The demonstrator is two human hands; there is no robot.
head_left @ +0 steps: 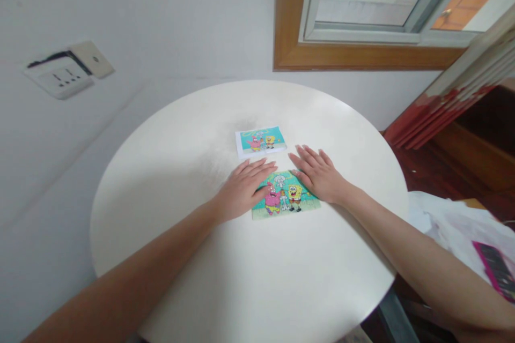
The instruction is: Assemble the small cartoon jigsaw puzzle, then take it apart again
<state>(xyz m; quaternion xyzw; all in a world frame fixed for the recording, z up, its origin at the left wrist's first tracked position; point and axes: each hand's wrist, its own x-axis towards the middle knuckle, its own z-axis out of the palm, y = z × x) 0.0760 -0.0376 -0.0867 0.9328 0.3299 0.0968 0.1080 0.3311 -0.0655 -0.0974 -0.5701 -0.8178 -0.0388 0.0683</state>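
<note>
A jigsaw puzzle (284,201) with a cartoon picture of a pink starfish, a pale squid figure and a yellow sponge figure lies flat on the white round table (257,278). My left hand (245,187) rests palm down at its left side, fingers stretched out, the thumb on the puzzle. At its upper right corner lies my right hand (316,171), also flat with fingers spread and the thumb over the picture. Each hand covers part of the puzzle's edge. Just beyond my fingertips is a smaller printed picture card (261,141) with the same scene and a white border.
The table stands against a white wall with a socket (60,75) at the left. A wood-framed window (370,56) is above it to the right. A red and white curtain (438,110) hangs beside it. White plastic (434,225) and a pink-edged dark object (497,268) lie at the lower right.
</note>
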